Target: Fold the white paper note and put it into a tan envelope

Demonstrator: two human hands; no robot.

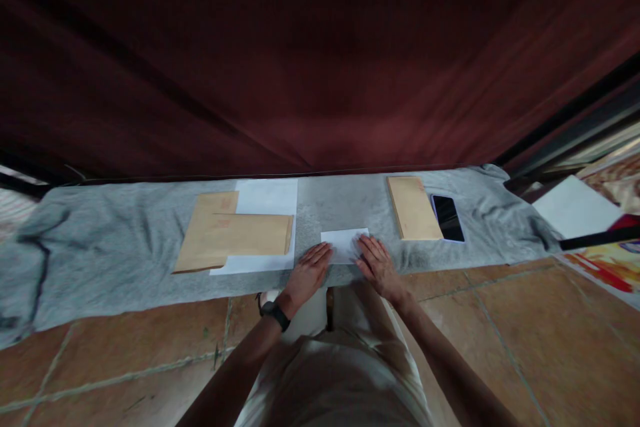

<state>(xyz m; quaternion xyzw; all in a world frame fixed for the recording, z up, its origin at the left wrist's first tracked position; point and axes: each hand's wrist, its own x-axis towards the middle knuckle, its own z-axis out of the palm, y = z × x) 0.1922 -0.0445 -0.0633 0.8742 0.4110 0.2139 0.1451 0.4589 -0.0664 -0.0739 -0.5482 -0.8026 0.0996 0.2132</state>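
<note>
A small white piece of paper point(344, 244) lies flat on the grey cloth right in front of me; whether it is folded I cannot make out. My left hand point(311, 269) rests at its left edge, fingers extended and flat. On the right edge lies my right hand point(379, 265), its fingers spread over the paper and pressing lightly down. To the left, brown envelopes point(255, 232) sit overlapped in several layers on larger white sheets point(267, 195). A stack of brown envelopes point(414, 209) lies to the right of my hands.
A dark-screened phone point(448, 218) touches the right-hand stack. The grey cloth point(125, 247) covers a long narrow surface with a dark red curtain point(320, 80) behind it. At far right stands a white panel point(577, 209) near a black bar. Tiled floor point(525, 333) lies below.
</note>
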